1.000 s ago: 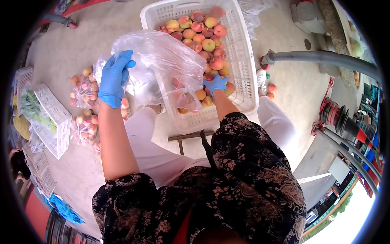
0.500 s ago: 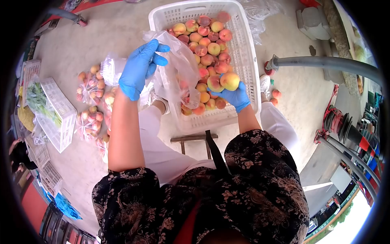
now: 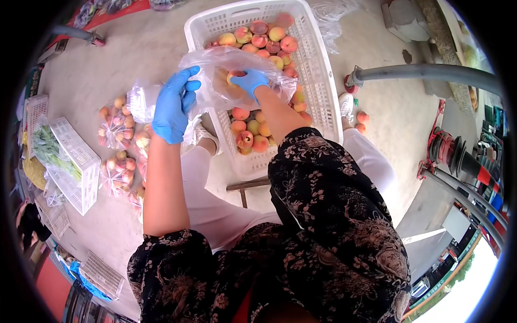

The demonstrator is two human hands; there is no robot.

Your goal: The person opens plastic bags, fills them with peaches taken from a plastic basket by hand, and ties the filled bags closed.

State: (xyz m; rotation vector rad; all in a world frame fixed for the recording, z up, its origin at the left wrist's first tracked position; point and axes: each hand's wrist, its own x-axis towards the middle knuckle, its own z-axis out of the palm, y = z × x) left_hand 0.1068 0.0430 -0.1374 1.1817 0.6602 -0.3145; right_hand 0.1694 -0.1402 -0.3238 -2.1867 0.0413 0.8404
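A clear plastic bag [image 3: 207, 60] is stretched open over the white crate [image 3: 329, 81] of peaches [image 3: 253, 127]. My left hand [image 3: 173, 107], in a blue glove, pinches the bag's left edge between thumb and fingers. My right hand [image 3: 252, 82], also blue-gloved, reaches into the bag's mouth from the right. Its fingers are round a yellow-red peach [image 3: 232, 77], seen partly through the film. Whether a second peach is in that hand is hidden. Several peaches lie in the crate below and beyond the bag.
Filled bags of peaches [image 3: 117, 125] stand on the floor at left, beside a stack of white plastic bags [image 3: 144, 102]. Farther left is a crate with leafy greens [image 3: 56, 148]. Two loose peaches [image 3: 362, 117] lie right of my shoe. A grey metal pole [image 3: 425, 72] crosses at right.
My right hand has moved left and up with fruit from above the crate into the bag. The bag's mouth is spread wider; my left hand keeps its grip, slightly lower.
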